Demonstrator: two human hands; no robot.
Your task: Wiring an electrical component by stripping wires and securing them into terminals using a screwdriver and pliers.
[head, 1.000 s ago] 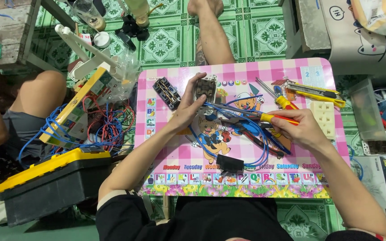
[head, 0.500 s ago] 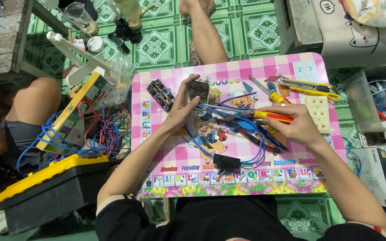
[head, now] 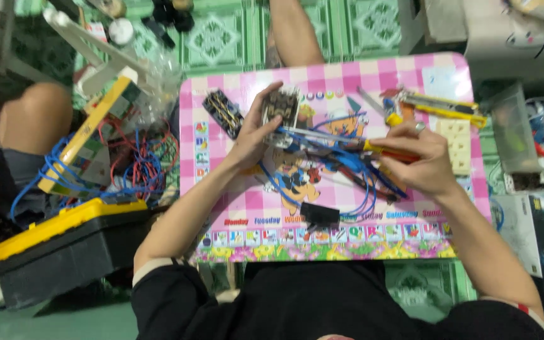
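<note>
Small dark electrical module [head: 280, 108] held up over the far middle of the pink checked counter [head: 247, 208], gripped in the left hand [head: 253, 135], fingers curled round its left side and underside. Blue wires [head: 347, 167] trail from the module toward the near right and loop across the counter's cartoon print. Right hand [head: 420, 160] closed around a screwdriver [head: 363, 143] with a yellow and red handle; its metal shaft points left, tip at the module's lower edge. A ring shows on one finger of that hand. A second dark module [head: 223, 113] lies flat on the counter just left of the held one. A small black box [head: 320, 215] sits near the front edge, between the forearms. At the far right of the counter: a yellow utility knife [head: 448, 108] and a cream socket plate [head: 453, 143]. Off the counter to the left, on the floor, a tangle of red and blue wires [head: 140, 167], and a black toolbox with yellow lid [head: 64, 242]. Another person's knee [head: 36, 116] shows at far left.
</note>
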